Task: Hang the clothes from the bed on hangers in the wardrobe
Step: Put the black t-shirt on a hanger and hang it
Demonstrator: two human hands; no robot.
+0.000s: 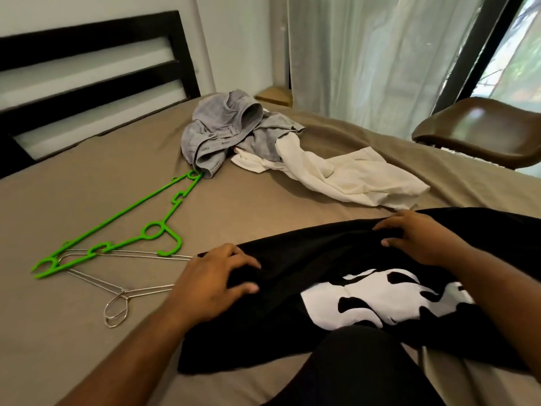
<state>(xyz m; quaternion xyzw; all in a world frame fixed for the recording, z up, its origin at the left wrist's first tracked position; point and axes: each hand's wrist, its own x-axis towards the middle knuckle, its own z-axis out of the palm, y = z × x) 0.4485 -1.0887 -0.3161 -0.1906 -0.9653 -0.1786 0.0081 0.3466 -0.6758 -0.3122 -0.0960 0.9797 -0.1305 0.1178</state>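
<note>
Nothing looked hung yet. The grey jeans (222, 133) and white garment (345, 177) lay crumpled at upper centre of the bed (87, 186), with the green plastic hanger (117, 227) and wire hanger (123, 291) bare at left. At lower centre, the left hand (210, 276) and right hand (418, 235) curled their fingers over the black T-shirt (322, 253), pinching its upper edge.

1. Brown chair (480, 127), glossy moulded seat, far right, just beside the curtain.
2. Sheer white curtain (366, 45), hangs in loose folds along the far side.
3. Dark window frame (480, 45); blurred greenery behind the glass.
4. Small tan wooden surface (275, 95) at the curtain's left foot.
</note>
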